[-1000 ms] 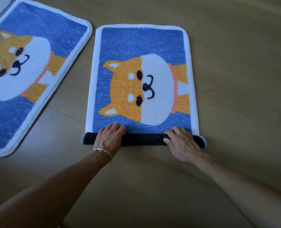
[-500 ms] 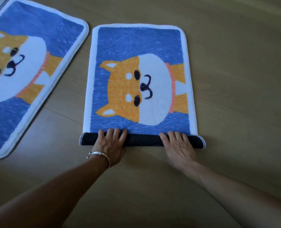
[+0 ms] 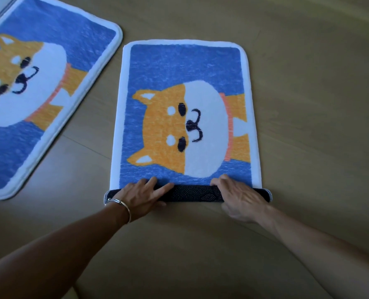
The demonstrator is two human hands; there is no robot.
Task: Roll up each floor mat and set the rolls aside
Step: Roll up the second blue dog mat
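A person's left hand (image 3: 140, 195) presses straight fingers on the thin roll (image 3: 192, 193) begun at the near end of a mat (image 3: 185, 67) on the floor (image 3: 313, 126). The right hand (image 3: 240, 198) curls over it. Most lies unrolled, and a second mat (image 3: 39, 87) waits flat.

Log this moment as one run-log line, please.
stage: near mat partly rolled, roll at near edge | left hand: flat on roll | right hand: curled over roll | second mat: flat, unrolled
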